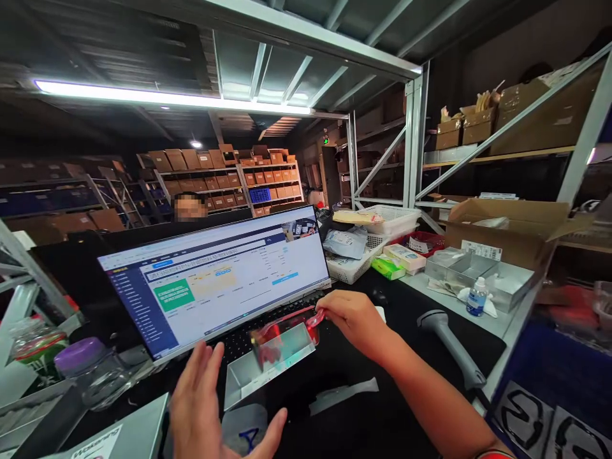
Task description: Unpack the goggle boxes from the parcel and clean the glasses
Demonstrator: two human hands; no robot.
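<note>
My right hand (351, 319) is closed in a pinch on the red edge of a clear plastic bag (281, 341). The bag hangs partly over a small open metal tray (241, 379), and its contents look reddish and blurred. Nearer to me, my left hand (205, 408) holds nothing, its fingers spread and the thumb apart. Just past that thumb sits a grey rounded object (245, 422) with a blue mark, partly hidden by the hand. A strip of clear film (342, 395) lies on the black mat to the right of the tray.
A monitor (229, 280) stands behind the tray, with a keyboard (239, 341) below it. On the right are a barcode scanner (452, 347), a mouse (379, 297), a small blue bottle (477, 298) and a cardboard box (516, 220). A purple-lidded jar (86, 370) stands left. A person (190, 207) is behind the monitor.
</note>
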